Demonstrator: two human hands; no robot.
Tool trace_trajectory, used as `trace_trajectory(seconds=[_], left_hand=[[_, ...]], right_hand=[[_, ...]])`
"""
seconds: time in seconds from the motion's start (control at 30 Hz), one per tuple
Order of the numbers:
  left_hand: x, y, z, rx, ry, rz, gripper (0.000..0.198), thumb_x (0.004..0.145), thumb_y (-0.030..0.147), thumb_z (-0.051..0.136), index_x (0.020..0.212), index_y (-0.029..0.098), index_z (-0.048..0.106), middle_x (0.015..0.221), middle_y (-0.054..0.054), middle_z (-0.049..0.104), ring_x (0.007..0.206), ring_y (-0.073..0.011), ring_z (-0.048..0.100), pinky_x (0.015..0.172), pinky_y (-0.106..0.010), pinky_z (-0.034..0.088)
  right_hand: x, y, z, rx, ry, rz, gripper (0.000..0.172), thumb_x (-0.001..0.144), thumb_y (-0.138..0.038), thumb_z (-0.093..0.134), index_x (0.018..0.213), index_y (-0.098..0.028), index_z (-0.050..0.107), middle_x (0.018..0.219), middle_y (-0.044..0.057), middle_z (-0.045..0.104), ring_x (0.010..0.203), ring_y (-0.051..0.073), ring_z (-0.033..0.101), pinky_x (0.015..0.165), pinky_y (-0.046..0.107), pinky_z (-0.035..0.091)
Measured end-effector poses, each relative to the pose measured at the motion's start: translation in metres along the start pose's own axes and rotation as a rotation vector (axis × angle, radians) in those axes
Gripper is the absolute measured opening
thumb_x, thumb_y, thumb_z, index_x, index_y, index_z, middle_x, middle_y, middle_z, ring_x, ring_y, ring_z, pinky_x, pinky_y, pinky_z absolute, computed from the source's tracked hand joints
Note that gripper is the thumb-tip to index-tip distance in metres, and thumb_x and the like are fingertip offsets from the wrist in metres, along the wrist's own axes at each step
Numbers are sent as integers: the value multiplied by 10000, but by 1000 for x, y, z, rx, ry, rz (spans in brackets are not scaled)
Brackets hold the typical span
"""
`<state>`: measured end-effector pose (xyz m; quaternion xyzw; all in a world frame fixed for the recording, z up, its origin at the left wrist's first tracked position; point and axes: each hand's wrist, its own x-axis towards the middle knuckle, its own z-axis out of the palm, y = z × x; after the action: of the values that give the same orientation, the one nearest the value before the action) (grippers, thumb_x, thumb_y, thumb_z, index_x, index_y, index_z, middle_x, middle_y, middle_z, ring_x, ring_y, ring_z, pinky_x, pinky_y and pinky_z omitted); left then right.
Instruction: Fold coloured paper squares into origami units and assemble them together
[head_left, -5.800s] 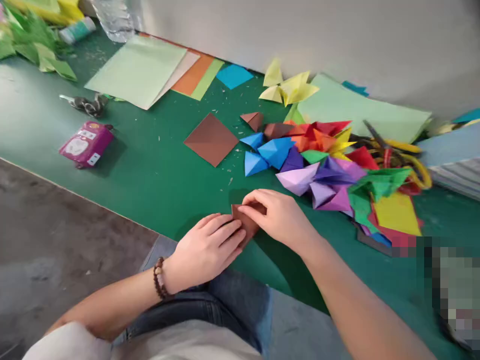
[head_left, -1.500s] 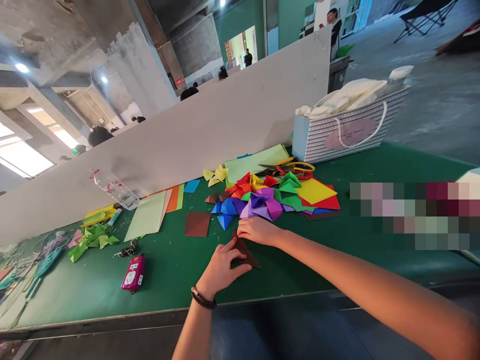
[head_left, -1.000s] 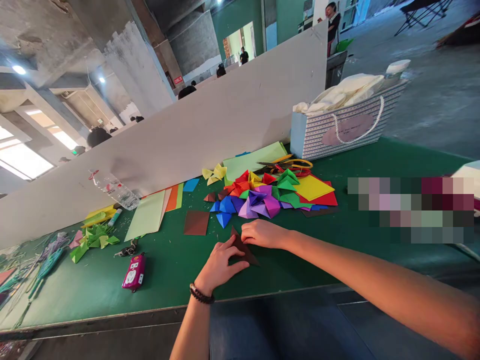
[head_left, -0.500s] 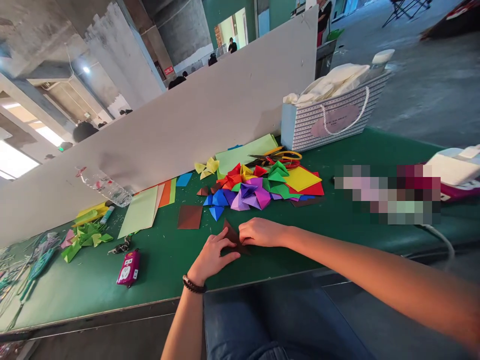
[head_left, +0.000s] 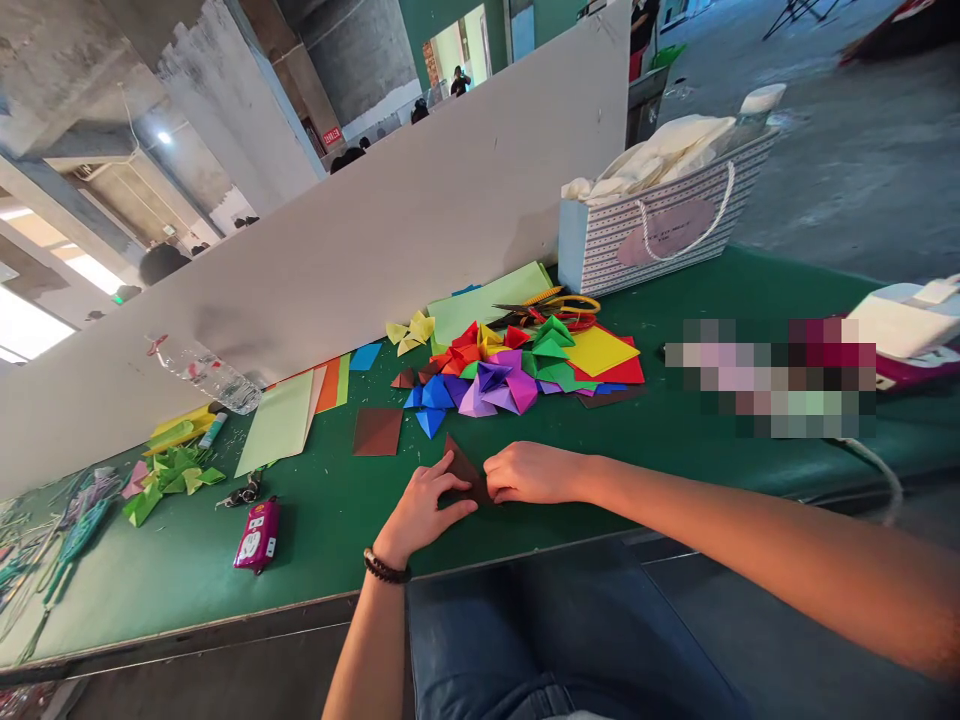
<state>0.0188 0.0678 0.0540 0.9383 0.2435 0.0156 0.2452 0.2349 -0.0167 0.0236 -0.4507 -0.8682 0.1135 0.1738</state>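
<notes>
A folded brown paper triangle (head_left: 463, 468) lies on the green table (head_left: 330, 530) near its front edge. My left hand (head_left: 420, 510), with a bead bracelet on the wrist, presses flat on the paper's left side, fingers stretched out. My right hand (head_left: 532, 473) rests curled on the paper's right edge, fingertips pressing on it. Just beyond lie a flat brown paper square (head_left: 377, 431) and a heap of folded coloured paper pieces (head_left: 510, 372).
Stacked paper sheets (head_left: 289, 418), a plastic bottle (head_left: 202, 370), green folded pieces (head_left: 169, 478), a pink packet (head_left: 256, 534) and keys (head_left: 238, 492) lie to the left. Scissors (head_left: 559, 305) and a striped gift bag (head_left: 660, 225) stand behind the heap. A white divider board (head_left: 337, 250) runs along the back.
The camera view rose from looking down at the hands to taking in the whole table and hall. My hands stayed on the brown paper; my right hand slid slightly along its edge.
</notes>
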Motion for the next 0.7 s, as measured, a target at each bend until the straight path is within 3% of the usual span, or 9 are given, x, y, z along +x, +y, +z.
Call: trace_trajectory(seconds=[0.27, 0.5, 0.7], left_hand=[[0, 2, 0, -4, -11, -22, 320, 846, 451, 612, 1076, 240, 683, 1480, -73, 419, 1239, -245, 498, 1040, -396, 386], [2, 4, -2, -10, -12, 20, 306, 855, 438, 608, 1059, 221, 681, 1387, -87, 532, 1301, -268, 461, 1032, -387, 388], [2, 2, 0, -5, -3, 26, 314, 861, 452, 594, 1064, 229, 680, 1415, -91, 500, 1317, -271, 449, 1038, -392, 384]], right_hand=[[-4, -3, 1, -36, -12, 0, 185, 891, -181, 552, 824, -176, 725, 758, 25, 662, 690, 137, 596, 590, 250, 344], [-6, -4, 3, -44, -14, -8, 204, 895, -177, 532, 830, -178, 726, 771, 32, 665, 687, 134, 598, 603, 251, 365], [-11, -6, 7, -18, -5, 22, 191, 891, -172, 541, 854, -192, 727, 778, 22, 667, 717, 139, 619, 633, 253, 396]])
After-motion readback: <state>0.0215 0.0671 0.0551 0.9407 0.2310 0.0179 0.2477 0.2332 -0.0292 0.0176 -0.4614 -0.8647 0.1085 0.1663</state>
